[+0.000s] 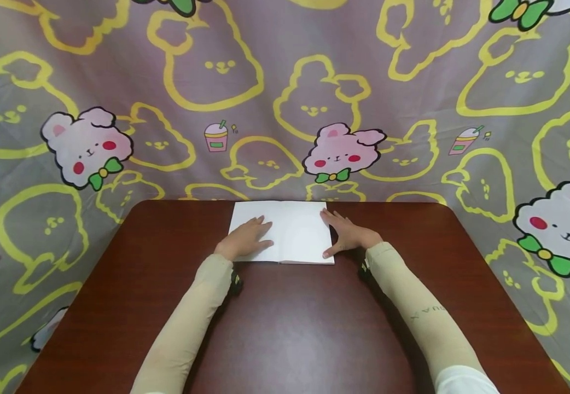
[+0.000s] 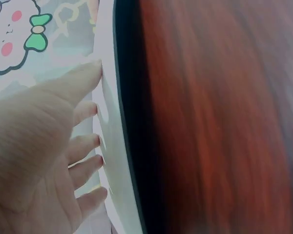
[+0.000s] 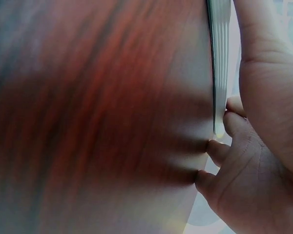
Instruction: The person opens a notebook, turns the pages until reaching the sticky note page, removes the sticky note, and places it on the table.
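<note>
A book with blank white pages lies spread flat near the far edge of the table. My left hand rests on its left page, fingers and thumb extended. In the left wrist view the fingertips touch the page surface, and the dark cover edge shows below the pages. My right hand is at the book's right edge with the fingers spread. From the right wrist view, the stacked page edges stand beside that hand, and some of its fingertips touch the tabletop past the book's corner.
The dark reddish-brown wooden table has rounded far corners. Behind and around it hangs a grey cloth printed with yellow outlines and white cartoon rabbits. Dark wrist devices sit under both wrists.
</note>
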`<state>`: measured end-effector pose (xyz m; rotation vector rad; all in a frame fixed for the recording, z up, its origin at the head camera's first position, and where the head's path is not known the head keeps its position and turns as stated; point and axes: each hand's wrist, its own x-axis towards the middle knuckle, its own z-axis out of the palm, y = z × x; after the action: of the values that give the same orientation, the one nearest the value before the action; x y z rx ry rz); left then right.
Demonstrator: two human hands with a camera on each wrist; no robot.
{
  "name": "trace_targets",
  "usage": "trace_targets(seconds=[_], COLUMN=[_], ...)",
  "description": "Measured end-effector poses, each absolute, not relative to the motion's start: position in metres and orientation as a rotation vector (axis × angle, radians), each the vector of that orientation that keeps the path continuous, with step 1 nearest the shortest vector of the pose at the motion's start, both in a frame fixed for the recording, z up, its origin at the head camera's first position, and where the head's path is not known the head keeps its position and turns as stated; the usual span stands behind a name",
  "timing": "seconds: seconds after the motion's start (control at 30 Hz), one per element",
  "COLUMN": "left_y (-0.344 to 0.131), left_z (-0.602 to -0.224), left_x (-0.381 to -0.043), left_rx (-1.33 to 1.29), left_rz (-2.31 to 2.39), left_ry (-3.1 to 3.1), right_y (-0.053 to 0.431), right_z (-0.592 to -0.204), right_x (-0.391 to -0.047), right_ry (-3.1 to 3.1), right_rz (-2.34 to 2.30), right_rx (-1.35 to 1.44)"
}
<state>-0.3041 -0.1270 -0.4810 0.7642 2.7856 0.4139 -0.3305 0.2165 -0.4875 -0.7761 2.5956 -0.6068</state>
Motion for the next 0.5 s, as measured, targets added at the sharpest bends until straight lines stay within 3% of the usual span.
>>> trace_targets(seconds=[0.5], left_y=[-0.1216], left_z=[-0.4850], left_x=[-0.3026], left_rx=[0.808], left_rz=[0.436], left_ry=[2.760], right_y=[0.2152], right_z=[-0.4876], right_x=[-0.3308], right_ry=[2.604], right_rz=[-0.586], right_rx=[-0.771])
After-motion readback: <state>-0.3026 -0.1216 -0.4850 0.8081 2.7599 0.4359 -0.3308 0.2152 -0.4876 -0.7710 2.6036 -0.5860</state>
